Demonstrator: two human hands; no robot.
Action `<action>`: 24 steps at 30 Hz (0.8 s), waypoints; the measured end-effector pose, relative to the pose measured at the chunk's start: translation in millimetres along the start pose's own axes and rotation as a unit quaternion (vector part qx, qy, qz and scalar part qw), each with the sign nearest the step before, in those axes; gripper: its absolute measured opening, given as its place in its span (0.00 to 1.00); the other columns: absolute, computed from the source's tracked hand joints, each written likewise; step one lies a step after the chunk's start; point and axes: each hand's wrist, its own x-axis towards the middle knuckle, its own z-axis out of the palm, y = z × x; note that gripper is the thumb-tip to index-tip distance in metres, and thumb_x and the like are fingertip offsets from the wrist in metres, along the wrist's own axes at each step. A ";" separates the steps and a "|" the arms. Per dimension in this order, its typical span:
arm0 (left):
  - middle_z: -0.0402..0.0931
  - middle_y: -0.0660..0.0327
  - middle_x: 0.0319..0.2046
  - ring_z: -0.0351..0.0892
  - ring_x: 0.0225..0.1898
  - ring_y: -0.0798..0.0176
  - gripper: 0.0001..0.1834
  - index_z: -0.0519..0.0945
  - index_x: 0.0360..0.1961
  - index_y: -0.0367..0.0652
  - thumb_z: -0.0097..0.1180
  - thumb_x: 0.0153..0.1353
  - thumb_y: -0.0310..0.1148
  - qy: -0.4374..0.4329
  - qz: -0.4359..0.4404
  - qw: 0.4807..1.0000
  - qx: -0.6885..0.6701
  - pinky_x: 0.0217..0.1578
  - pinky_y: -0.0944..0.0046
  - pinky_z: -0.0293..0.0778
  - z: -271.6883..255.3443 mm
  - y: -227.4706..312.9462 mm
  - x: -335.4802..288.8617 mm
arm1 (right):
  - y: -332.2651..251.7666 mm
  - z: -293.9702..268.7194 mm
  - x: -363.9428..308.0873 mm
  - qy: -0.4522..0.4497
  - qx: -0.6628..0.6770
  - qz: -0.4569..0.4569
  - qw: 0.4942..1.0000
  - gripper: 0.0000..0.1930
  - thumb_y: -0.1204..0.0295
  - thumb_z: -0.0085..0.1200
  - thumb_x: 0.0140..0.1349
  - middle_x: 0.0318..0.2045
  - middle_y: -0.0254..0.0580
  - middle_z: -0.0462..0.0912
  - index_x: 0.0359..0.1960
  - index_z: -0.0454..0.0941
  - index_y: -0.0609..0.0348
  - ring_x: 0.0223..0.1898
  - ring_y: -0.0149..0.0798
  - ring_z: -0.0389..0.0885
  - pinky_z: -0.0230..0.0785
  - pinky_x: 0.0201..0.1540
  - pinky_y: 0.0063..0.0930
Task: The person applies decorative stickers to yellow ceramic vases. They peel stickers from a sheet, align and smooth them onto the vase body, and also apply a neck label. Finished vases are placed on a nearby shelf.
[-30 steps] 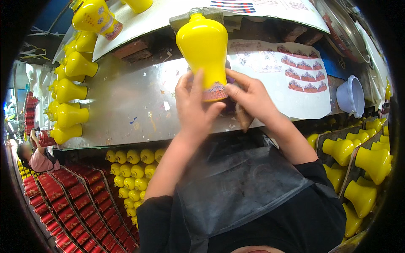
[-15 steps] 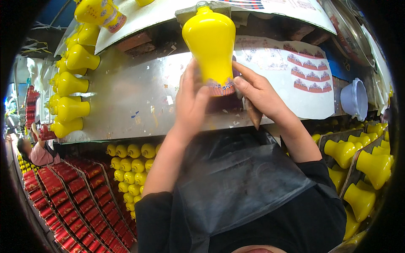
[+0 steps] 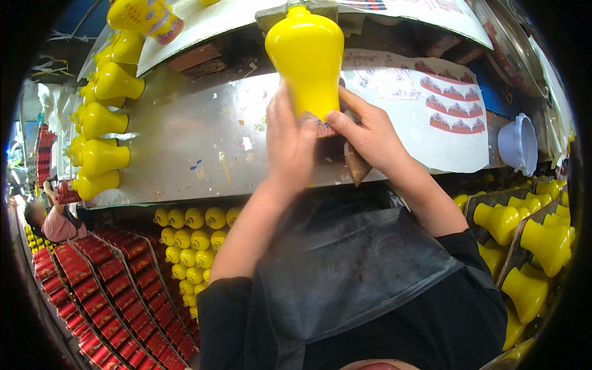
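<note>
A glossy yellow vase-shaped bottle (image 3: 305, 58) lies in front of me, its narrow neck at a grey block (image 3: 269, 20) and its foot toward me. A patterned red and blue decal band (image 3: 325, 130) wraps the foot, partly covered by my fingers. My left hand (image 3: 292, 148), slightly blurred, closes on the left side of the foot, thumb on top. From the right, my right hand (image 3: 377, 137) grips the same end with its thumb pressed on the band. A pointed brown flat tool (image 3: 356, 165) sticks out below my right palm; its upper part is hidden.
On the metal table (image 3: 185, 135), yellow bottles (image 3: 102, 120) line the left end. A decal sheet (image 3: 459, 148) lies right, beside a pale lavender bucket (image 3: 518, 145). Racked yellow bottles (image 3: 546, 243) stand lower right, red cylinders (image 3: 111, 290) lower left. Another person (image 3: 61, 225) works far left.
Both hands have closed in on the foot of the bottle, covering more of the band. My right thumb has slid left onto it, and the brown tool has shifted slightly left.
</note>
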 end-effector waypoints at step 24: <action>0.63 0.37 0.68 0.65 0.68 0.37 0.42 0.56 0.74 0.29 0.58 0.66 0.38 0.026 -0.020 0.998 -0.043 0.70 0.43 0.60 7.8 8.9 -3.5 | -0.5 -11.9 3.6 -0.038 0.049 0.008 0.998 0.36 0.55 0.61 0.67 0.50 0.59 0.86 0.72 0.70 0.62 0.48 0.42 0.87 0.77 0.53 0.34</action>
